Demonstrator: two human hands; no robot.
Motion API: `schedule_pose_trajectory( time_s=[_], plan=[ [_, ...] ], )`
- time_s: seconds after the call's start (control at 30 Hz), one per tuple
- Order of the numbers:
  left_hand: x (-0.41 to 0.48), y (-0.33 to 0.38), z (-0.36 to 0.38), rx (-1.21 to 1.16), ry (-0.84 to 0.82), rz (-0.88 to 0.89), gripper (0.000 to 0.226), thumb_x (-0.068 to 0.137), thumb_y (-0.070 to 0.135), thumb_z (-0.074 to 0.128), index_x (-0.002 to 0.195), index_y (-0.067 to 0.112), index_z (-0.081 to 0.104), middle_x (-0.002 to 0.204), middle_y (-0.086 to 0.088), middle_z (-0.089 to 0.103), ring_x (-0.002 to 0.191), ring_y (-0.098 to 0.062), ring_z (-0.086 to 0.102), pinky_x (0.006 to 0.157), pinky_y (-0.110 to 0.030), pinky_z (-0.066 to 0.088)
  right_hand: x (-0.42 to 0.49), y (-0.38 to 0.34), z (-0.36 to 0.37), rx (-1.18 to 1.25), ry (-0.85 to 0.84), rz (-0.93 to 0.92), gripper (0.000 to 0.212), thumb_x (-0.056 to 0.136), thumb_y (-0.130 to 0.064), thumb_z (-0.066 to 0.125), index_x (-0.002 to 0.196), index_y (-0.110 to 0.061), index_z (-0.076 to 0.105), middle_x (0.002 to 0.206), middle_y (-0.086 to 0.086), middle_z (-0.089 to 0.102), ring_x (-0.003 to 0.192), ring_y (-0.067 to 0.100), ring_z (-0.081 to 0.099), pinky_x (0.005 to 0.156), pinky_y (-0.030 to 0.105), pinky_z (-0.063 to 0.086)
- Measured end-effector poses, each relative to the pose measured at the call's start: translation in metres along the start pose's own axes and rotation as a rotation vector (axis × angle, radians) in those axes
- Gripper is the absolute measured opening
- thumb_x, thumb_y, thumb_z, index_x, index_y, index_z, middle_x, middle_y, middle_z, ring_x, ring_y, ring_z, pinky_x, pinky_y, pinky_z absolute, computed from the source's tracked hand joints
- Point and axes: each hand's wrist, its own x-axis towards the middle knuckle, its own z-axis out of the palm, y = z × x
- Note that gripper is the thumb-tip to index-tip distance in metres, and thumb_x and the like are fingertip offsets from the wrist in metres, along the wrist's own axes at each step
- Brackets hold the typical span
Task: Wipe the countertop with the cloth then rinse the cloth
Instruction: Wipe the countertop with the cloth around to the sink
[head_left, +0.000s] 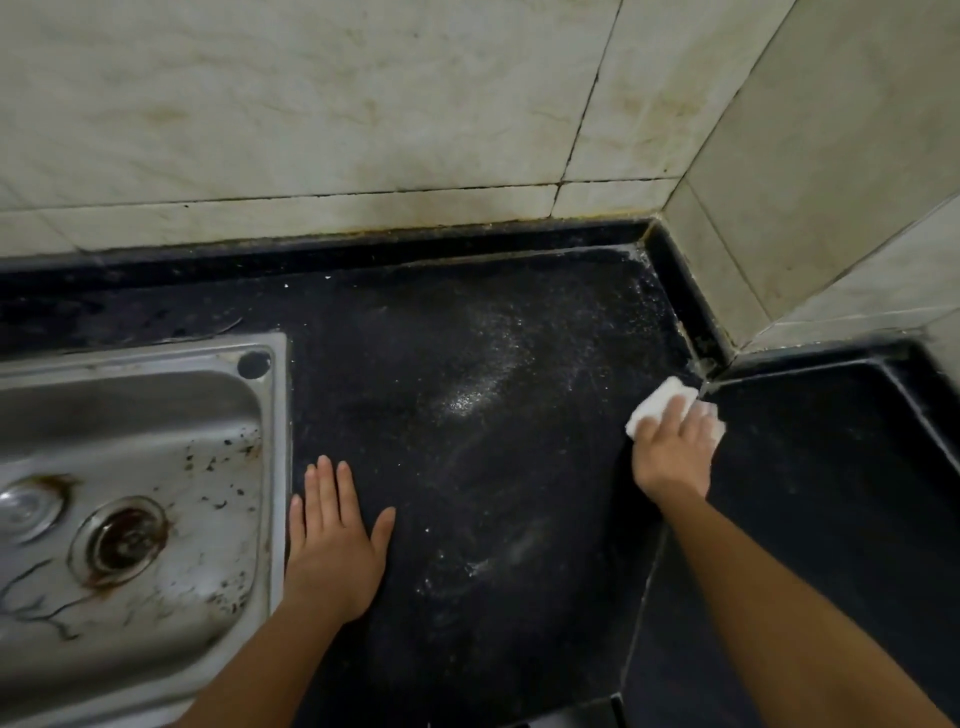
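A black speckled countertop (467, 415) fills the middle of the view, with pale dusty streaks across it. My right hand (672, 449) presses a small white cloth (657, 402) flat onto the counter at the right, near the inner corner of the wall. The cloth shows beyond my fingers on both sides. My left hand (332, 540) lies flat on the counter with fingers spread, holding nothing, just right of the steel sink (218, 364).
The stained sink has a rusty drain (122, 540) and sits at the left. Tiled walls (363, 104) rise behind the counter and jut out at the right. A low black ledge (670, 291) runs along the wall's base. The counter's front edge is at the bottom.
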Motion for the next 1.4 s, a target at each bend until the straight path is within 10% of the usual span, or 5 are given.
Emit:
schedule_pose_trajectory(
  time_s=[0.13,0.47,0.83,1.13,1.4],
  plan=[
    [0.000,0.000,0.002,0.005,-0.001,0.006,0.093,0.066,0.070,-0.032,0.137,0.009,-0.027,0.146,-0.007,-0.031,0.136,-0.017,-0.028,0.113,-0.035,-0.015,-0.017,-0.064,0.000,0.092,0.019,0.007,0.058,0.103,-0.031,0.018,0.152,-0.010,-0.004,0.159,0.019,-0.008,0.146,0.032,-0.010,0.117,0.044,-0.005],
    [-0.001,0.002,0.001,-0.017,0.018,-0.027,0.089,0.073,0.065,-0.017,0.141,0.008,-0.020,0.153,-0.007,-0.021,0.141,-0.018,-0.021,0.115,-0.037,-0.010,-0.063,-0.035,0.018,-0.134,-0.125,-1.033,0.054,0.102,-0.044,0.021,0.153,-0.029,0.007,0.158,-0.012,-0.007,0.146,0.006,-0.011,0.118,0.024,-0.007],
    [0.073,0.039,-0.033,-0.045,0.095,-0.005,0.073,0.095,0.050,0.014,0.148,0.005,-0.010,0.157,-0.009,-0.014,0.144,-0.018,-0.018,0.115,-0.037,-0.012,0.029,-0.050,-0.004,0.125,0.089,0.055,0.059,0.101,-0.031,0.019,0.152,-0.009,0.000,0.160,0.016,-0.004,0.147,0.027,-0.009,0.118,0.040,-0.006],
    [0.143,0.082,-0.039,-0.028,0.051,0.063,0.077,0.095,0.052,0.014,0.147,0.000,-0.009,0.156,-0.018,-0.016,0.144,-0.026,-0.017,0.117,-0.038,-0.009,0.014,-0.031,0.007,-0.035,-0.043,-1.041,0.062,0.093,-0.011,0.043,0.151,-0.020,0.023,0.160,0.003,0.010,0.148,0.016,0.005,0.119,0.034,0.012],
    [0.160,0.074,-0.041,-0.056,-0.044,0.040,0.081,0.092,0.057,0.012,0.147,0.004,-0.015,0.153,-0.017,-0.025,0.142,-0.025,-0.025,0.116,-0.039,-0.010,0.056,-0.014,-0.001,0.284,0.247,-0.175,0.046,0.101,-0.012,0.031,0.147,-0.009,0.030,0.158,0.015,0.017,0.147,0.025,0.009,0.119,0.039,0.015]
  ],
)
